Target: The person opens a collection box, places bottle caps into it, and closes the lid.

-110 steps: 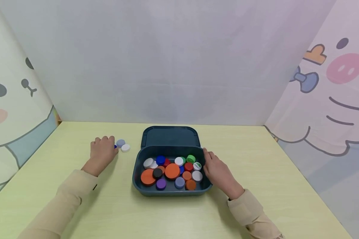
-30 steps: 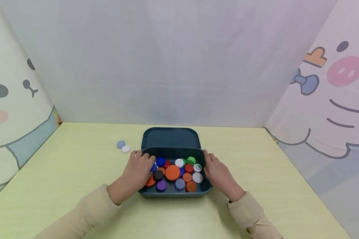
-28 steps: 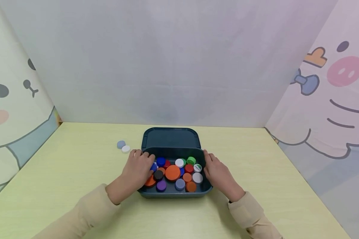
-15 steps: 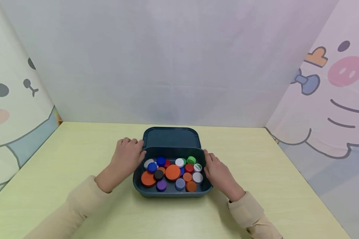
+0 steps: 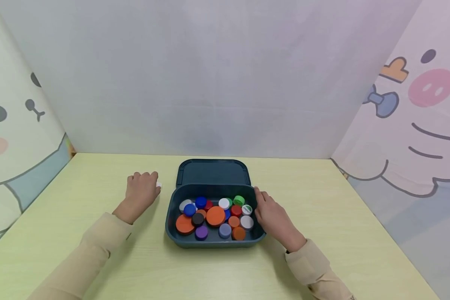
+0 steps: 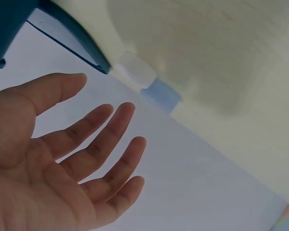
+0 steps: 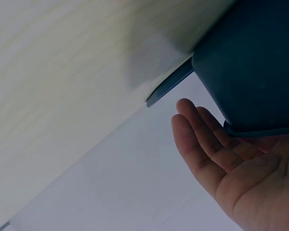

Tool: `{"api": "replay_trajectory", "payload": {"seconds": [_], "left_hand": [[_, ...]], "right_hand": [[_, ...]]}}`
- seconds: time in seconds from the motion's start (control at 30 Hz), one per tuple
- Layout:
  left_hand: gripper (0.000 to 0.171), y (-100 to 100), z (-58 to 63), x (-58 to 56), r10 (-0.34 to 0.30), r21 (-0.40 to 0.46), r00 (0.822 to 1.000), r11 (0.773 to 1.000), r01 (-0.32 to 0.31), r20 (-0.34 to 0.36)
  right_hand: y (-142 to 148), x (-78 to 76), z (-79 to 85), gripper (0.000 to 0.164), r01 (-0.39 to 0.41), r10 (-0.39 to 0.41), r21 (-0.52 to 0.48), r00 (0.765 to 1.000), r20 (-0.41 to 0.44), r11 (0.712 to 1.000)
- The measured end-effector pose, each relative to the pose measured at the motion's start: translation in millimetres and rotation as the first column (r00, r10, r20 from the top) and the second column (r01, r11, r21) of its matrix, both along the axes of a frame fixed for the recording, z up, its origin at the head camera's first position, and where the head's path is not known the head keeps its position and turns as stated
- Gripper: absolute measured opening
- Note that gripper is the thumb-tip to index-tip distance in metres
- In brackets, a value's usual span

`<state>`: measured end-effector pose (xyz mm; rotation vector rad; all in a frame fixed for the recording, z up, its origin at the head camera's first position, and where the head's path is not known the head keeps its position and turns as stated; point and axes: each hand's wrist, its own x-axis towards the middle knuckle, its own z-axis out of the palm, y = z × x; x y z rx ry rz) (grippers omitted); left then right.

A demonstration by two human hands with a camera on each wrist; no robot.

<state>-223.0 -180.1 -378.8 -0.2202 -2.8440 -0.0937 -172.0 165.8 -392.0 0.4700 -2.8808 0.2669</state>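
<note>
My left hand (image 5: 141, 191) hovers over the table beside a white bottle cap (image 5: 158, 184); it hides the light blue cap from the head view. In the left wrist view its loosely bent fingers (image 6: 98, 149) hold nothing, apart from the white cap and the light blue cap (image 6: 162, 96). A dark teal box (image 5: 213, 245) stands in the middle with bottle caps of several colours inside. Against its right rim rests my right hand (image 5: 275, 216). Its fingers (image 7: 197, 147) lie fairly straight along the rim in the right wrist view, with the thumb hidden.
Behind the box lies a dark lid (image 5: 213, 171), close to its back rim. The pale wooden table (image 5: 210, 275) ends at a grey-white cloth backdrop (image 5: 206, 83). Cartoon-printed panels (image 5: 427, 137) flank it on both sides.
A blue cap from the left has been set in the box by my left hand. The left hand has since moved back left to the two loose caps. My right hand has stayed at the rim.
</note>
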Motion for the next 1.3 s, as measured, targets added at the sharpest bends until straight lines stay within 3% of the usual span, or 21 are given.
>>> {"api": "replay_trajectory", "payload": {"seconds": [0.47, 0.87, 1.1, 1.3], "left_hand": [[0.029, -6.8, -10.5, -15.4, 0.023, 0.010, 0.992, 1.000, -0.024, 0.127], [0.027, -7.4, -19.0, -23.3, 0.025, 0.018, 0.985, 0.999, -0.029, 0.169], [0.028, -8.6, -17.6, -23.1, 0.024, 0.025, 0.988, 0.999, -0.028, 0.153], [0.030, -4.5, -7.8, -13.6, 0.004, 0.035, 0.996, 0.999, -0.007, 0.086]], "right_hand": [[-0.2, -1.4, -0.9, 0.052, 0.007, -0.007, 0.006, 1.000, 0.012, 1.000], [-0.6, -1.8, -1.7, 0.052, 0.007, -0.007, 0.013, 1.000, 0.002, 1.000], [-0.8, -1.4, -1.4, 0.053, 0.003, -0.003, 0.006, 1.000, 0.000, 1.000], [-0.5, -1.3, -1.1, 0.053, 0.005, -0.005, 0.013, 1.000, 0.000, 1.000]]}}
